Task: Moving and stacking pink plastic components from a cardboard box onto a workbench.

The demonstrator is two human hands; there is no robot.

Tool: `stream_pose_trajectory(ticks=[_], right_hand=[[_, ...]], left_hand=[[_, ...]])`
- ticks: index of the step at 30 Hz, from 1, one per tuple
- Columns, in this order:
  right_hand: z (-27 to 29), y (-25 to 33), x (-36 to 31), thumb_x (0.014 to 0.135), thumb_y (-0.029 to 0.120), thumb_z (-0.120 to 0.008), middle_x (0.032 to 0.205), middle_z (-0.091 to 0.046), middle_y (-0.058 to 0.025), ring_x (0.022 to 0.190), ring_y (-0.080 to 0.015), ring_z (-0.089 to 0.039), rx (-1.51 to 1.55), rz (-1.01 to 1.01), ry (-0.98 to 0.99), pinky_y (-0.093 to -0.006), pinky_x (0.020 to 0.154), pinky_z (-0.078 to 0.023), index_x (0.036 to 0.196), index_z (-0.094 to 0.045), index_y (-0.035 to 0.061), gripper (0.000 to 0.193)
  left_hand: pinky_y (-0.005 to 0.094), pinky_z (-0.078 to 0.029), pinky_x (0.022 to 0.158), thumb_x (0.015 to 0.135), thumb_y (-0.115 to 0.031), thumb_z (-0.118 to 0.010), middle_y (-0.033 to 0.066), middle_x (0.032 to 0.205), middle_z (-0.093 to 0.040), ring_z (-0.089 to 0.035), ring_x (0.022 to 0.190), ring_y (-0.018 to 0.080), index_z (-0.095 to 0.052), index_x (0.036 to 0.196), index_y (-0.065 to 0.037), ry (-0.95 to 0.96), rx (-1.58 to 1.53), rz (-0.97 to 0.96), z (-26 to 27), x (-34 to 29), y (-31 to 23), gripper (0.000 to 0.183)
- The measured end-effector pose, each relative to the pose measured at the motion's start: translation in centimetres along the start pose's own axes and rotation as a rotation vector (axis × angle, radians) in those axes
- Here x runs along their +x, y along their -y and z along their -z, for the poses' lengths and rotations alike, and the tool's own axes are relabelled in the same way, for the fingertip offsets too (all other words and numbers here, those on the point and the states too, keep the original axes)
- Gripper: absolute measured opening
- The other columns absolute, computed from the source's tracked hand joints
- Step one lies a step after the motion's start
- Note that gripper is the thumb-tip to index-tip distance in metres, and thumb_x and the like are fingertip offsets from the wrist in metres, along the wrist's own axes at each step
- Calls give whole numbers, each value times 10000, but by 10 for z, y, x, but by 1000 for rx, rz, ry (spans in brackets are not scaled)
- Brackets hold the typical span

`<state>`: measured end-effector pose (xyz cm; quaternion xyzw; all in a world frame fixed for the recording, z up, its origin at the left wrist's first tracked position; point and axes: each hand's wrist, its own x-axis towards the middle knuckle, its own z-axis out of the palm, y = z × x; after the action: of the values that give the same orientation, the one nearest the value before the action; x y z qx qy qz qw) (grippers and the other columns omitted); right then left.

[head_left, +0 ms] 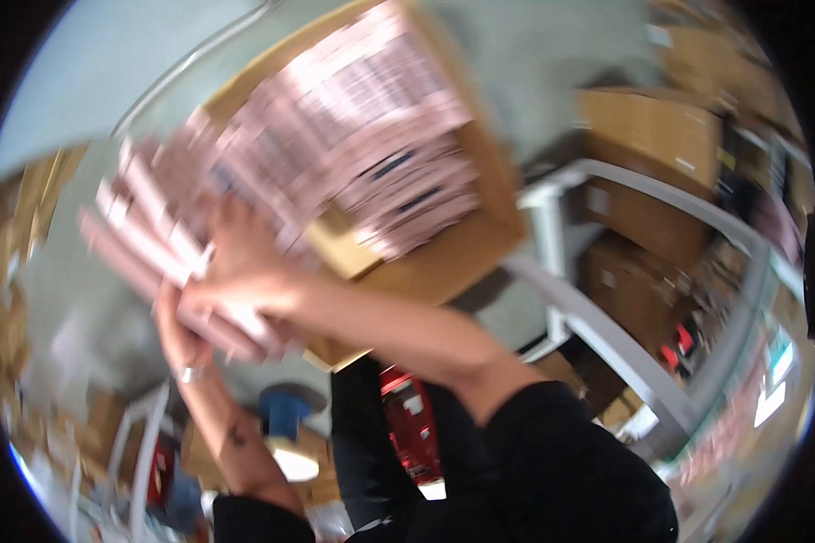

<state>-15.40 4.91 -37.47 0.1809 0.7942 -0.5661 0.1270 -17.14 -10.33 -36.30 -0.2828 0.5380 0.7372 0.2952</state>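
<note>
In the head view, left of the open cardboard box, I see both hands clasping a bundle of pink packets — right hand on top, left hand beneath — mid-lift, I judge; next calls for a steady grip.

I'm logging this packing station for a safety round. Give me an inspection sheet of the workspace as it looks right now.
Surface: grey tabletop, partly visible, blurred.
Job's things: open cardboard box packed with pink slim packs; a bundle of pink packs held in both hands.
Clutter: blue object and red object lower down, kind unclear.
Grippers: left hand under the bundle; right hand on top of it.
Cables: nothing seen.
Surroundings: white shelving frame with brown cartons at right.
</note>
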Motion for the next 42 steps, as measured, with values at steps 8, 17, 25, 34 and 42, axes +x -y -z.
stream_pose_trajectory(ticks=[8,17,25,34,42], right_hand=[[179,201,-207,518,371,-677,1299,-282,-233,1142,-430,-319,51,-300,-279,-494,945,-316,1329,-201,4,1010],[331,227,-459,534,577,-657,1289,-324,-259,1180,-417,-322,22,-457,-921,-434,1016,-246,1340,-182,-21,1111],[484,167,-607,494,526,-685,1168,-470,-290,1098,-359,-472,246,-495,-1191,-361,956,-343,1225,-351,-108,1024],[593,108,-635,537,483,-715,1204,-455,-186,1131,-286,-425,297,-141,-1283,-364,931,-348,1140,-493,-10,810],[603,93,-628,582,563,-646,1362,-273,-148,1261,-308,-245,565,-822,-1285,-481,969,-272,1324,-291,29,980]], left_hand=[[344,-380,915,813,-440,-522,116,1193,-464,-461,1091,225,-370,1253,0,393,375,38,-144,-194,-107,640],[339,-463,825,764,-339,-631,117,1061,-559,-558,944,224,-476,1154,-18,909,561,177,-355,-431,-68,528],[328,-480,801,748,-342,-654,108,1035,-572,-569,920,218,-488,1132,-30,1335,710,267,-533,-530,48,522],[352,-507,782,757,-404,-619,131,996,-604,-602,868,252,-541,1099,-27,1369,864,250,-664,-547,110,514],[339,-501,722,759,-487,-567,89,951,-608,-592,823,229,-540,1072,-36,1462,1076,340,-715,-471,187,550]])
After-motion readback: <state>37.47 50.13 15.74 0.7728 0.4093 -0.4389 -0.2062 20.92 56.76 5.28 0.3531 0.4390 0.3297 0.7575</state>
